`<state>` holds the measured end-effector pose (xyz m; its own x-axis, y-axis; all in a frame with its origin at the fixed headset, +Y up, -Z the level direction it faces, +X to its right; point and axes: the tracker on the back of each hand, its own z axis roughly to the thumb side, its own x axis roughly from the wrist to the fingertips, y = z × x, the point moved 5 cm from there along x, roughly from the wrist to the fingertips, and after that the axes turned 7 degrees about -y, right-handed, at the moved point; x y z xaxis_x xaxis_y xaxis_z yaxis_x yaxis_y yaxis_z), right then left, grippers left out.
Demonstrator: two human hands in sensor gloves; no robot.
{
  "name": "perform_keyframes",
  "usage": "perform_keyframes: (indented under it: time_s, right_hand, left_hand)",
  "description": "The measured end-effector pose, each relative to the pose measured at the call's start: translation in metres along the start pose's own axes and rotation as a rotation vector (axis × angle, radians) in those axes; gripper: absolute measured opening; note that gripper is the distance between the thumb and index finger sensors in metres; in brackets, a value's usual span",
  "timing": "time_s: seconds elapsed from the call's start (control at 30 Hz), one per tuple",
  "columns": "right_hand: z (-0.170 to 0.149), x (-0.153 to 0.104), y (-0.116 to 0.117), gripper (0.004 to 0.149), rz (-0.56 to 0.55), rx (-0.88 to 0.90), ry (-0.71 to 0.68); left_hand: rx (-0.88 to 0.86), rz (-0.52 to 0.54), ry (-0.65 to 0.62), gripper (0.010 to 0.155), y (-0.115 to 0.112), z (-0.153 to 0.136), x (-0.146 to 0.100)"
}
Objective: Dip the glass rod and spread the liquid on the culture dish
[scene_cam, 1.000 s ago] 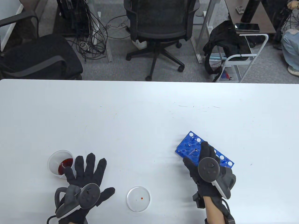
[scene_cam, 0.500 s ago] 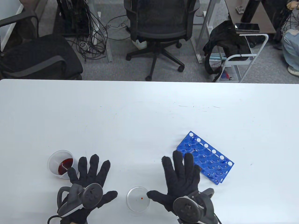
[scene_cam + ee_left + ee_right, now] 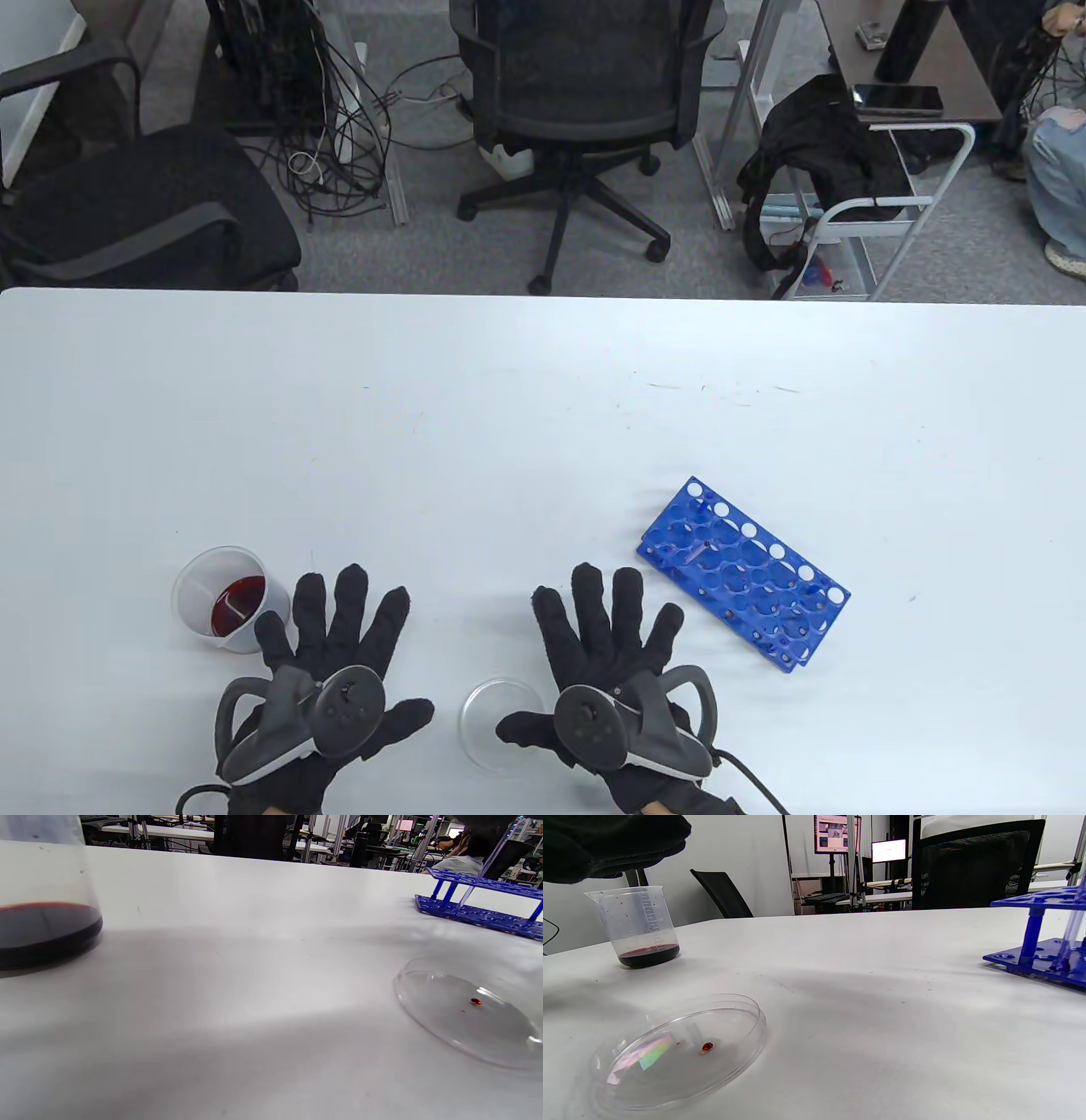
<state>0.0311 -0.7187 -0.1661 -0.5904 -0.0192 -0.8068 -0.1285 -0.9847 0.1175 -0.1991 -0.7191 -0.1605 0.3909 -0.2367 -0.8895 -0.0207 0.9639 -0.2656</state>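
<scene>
A clear culture dish [image 3: 488,722] with a small red drop [image 3: 707,1046] lies near the table's front edge, between my hands. My right hand's thumb overlaps the dish's right rim in the table view. A plastic beaker [image 3: 222,598] with dark red liquid stands at the front left. The glass rod [image 3: 697,552] stands tilted in the blue rack [image 3: 747,573] at the right. My left hand [image 3: 356,645] lies flat with fingers spread, just right of the beaker, holding nothing. My right hand [image 3: 594,654] lies flat with fingers spread, left of the rack, holding nothing.
The white table [image 3: 543,407] stretches far back behind the objects. Its far edge borders office chairs [image 3: 585,102] and a cart [image 3: 874,221]. In the left wrist view the beaker [image 3: 42,925], the dish [image 3: 471,1014] and the rack [image 3: 479,899] show.
My right hand let go of the glass rod in the rack, moved left and back, and now lies flat by the dish. My left hand shifted slightly right.
</scene>
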Motion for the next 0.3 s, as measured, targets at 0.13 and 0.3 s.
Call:
perform_keyframes:
  time_s: [0.13,0.3]
  right_hand:
    - [-0.0016,-0.0011,0.0058,0.112,0.025,0.006,-0.003]
    - [-0.0025,-0.0038,0.0057,0.112,0.023,0.01,0.002]
  left_hand:
    - [0.004,-0.01,-0.003,0.103,-0.0022,0.003,0.001]
    - [0.016,-0.012,-0.006,0.103,-0.003,0.0051,0.0013]
